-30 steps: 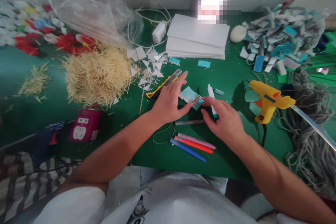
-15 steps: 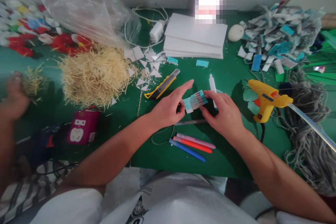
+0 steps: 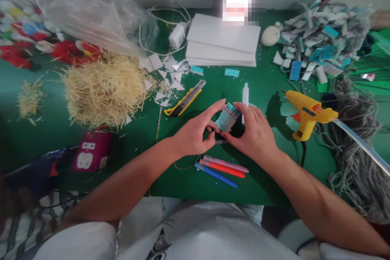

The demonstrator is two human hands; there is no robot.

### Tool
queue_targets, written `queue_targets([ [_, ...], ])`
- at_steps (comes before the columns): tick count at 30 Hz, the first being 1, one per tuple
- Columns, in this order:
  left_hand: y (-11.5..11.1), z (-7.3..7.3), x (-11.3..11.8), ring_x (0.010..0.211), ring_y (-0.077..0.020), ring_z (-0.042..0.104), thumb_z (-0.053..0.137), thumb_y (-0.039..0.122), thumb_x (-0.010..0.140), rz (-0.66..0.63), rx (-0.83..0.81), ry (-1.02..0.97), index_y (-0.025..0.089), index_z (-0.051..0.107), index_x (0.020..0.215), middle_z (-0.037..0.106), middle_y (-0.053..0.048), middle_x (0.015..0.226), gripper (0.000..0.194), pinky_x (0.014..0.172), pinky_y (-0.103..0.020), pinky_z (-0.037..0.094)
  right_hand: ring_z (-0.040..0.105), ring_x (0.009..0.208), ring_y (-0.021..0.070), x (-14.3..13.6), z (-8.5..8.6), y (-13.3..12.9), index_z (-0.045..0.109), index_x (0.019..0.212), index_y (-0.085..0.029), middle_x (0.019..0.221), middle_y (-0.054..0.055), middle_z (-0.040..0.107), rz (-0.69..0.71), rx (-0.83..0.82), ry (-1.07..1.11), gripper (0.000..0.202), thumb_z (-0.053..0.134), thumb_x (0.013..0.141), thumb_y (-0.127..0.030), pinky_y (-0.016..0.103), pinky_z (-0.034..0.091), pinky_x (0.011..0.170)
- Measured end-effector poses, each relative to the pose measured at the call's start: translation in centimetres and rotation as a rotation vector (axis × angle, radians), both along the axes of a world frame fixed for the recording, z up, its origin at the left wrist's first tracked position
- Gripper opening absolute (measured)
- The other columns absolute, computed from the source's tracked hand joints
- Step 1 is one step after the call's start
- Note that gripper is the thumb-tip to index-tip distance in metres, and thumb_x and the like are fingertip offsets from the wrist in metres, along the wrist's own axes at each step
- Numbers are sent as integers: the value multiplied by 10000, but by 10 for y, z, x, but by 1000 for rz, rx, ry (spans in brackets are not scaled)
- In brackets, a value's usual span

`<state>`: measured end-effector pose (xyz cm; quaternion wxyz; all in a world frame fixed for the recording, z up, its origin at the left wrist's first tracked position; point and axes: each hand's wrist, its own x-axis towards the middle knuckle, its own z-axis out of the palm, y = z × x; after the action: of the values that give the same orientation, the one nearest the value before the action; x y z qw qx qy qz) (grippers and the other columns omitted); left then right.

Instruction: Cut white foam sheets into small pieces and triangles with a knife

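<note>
Between my two hands is a small light-blue foam piece (image 3: 227,118) with darker stripes along its upper end, now tilted. My left hand (image 3: 199,130) grips its left side, fingers curled and thumb side toward the piece. My right hand (image 3: 257,130) pinches it from the right, with thumb below and forefinger at the top. Just beyond my right fingers lies a white tube (image 3: 245,94), partly covered by the hand. A yellow box cutter (image 3: 185,99) rests left of the piece. Nearer me are a pink marker (image 3: 227,164), a red marker (image 3: 224,169) and a blue marker (image 3: 217,175).
A yellow glue gun (image 3: 307,111) stands at right beside grey yarn (image 3: 355,146). White foam sheets (image 3: 224,42) lie at the back, near a pile of foam scraps (image 3: 319,44). Straw-like shreds (image 3: 105,91) and a purple power adapter (image 3: 93,150) are at left.
The foam piece has turned more upright, and my right hand's fingers have closed around its right side. The other person's hand at far left has gone out of view.
</note>
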<state>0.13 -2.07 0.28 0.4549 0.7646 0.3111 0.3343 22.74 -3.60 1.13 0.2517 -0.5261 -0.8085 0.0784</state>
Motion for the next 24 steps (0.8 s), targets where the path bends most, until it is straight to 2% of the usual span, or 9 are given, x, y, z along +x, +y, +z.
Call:
queue_targets([
  [9, 2, 0, 1, 852, -138, 781, 509, 48, 915, -10, 35, -21, 341, 223, 1704, 568, -152, 1595, 889, 876, -331, 683, 721, 1063, 364, -1, 1, 2, 532, 1401, -237, 1150, 139, 758, -14, -18, -8, 613, 743, 838, -357, 561, 603, 942],
  [14, 8, 2, -2, 657, -78, 671, 548, 116, 962, 139, 191, 46, 281, 327, 1659, 709, -109, 1380, 749, 735, -244, 640, 720, 1052, 375, -2, 1, 2, 538, 1389, -195, 1139, 158, 762, -8, -14, -9, 628, 731, 803, -311, 572, 608, 937],
  [15, 10, 2, -3, 705, -99, 691, 564, 136, 966, 171, 232, 89, 273, 333, 1653, 717, -102, 1355, 738, 773, -267, 647, 720, 1054, 376, -1, 1, 2, 539, 1391, -191, 1138, 160, 763, -5, -23, -2, 630, 726, 801, -308, 580, 604, 947],
  [17, 15, 3, -4, 992, -201, 752, 611, 174, 953, 195, 327, 189, 256, 313, 1657, 689, -123, 1409, 769, 964, -384, 645, 717, 1078, 377, -1, 2, 2, 535, 1403, -195, 1156, 162, 765, 8, -47, 12, 636, 709, 801, -302, 593, 593, 973],
  [19, 19, 3, -5, 1353, -324, 640, 670, 216, 918, 155, 392, 279, 234, 242, 1681, 597, -169, 1542, 875, 1167, -534, 538, 713, 1128, 378, -1, 2, 3, 527, 1412, -203, 1198, 164, 765, 31, -65, 23, 641, 690, 798, -291, 595, 584, 996],
  [20, 21, 2, -4, 1462, -363, 552, 697, 235, 898, 121, 401, 306, 224, 194, 1693, 544, -190, 1595, 940, 1222, -585, 476, 712, 1144, 377, -1, 2, 3, 525, 1410, -203, 1213, 165, 764, 44, -67, 27, 639, 680, 796, -287, 590, 583, 1001],
  [22, 22, 0, -3, 1536, -395, 464, 732, 252, 864, 66, 379, 329, 217, 116, 1706, 482, -215, 1643, 1044, 1255, -628, 419, 711, 1161, 370, -1, 1, 4, 522, 1406, -203, 1233, 165, 763, 78, -66, 41, 632, 663, 795, -280, 579, 583, 1009],
  [24, 22, -2, -1, 1539, -395, 458, 741, 234, 843, 40, 341, 322, 224, 85, 1709, 475, -217, 1647, 1087, 1251, -625, 420, 705, 1177, 367, 1, 1, 5, 518, 1414, -199, 1257, 171, 757, 114, -66, 58, 638, 658, 797, -275, 582, 575, 1029],
])
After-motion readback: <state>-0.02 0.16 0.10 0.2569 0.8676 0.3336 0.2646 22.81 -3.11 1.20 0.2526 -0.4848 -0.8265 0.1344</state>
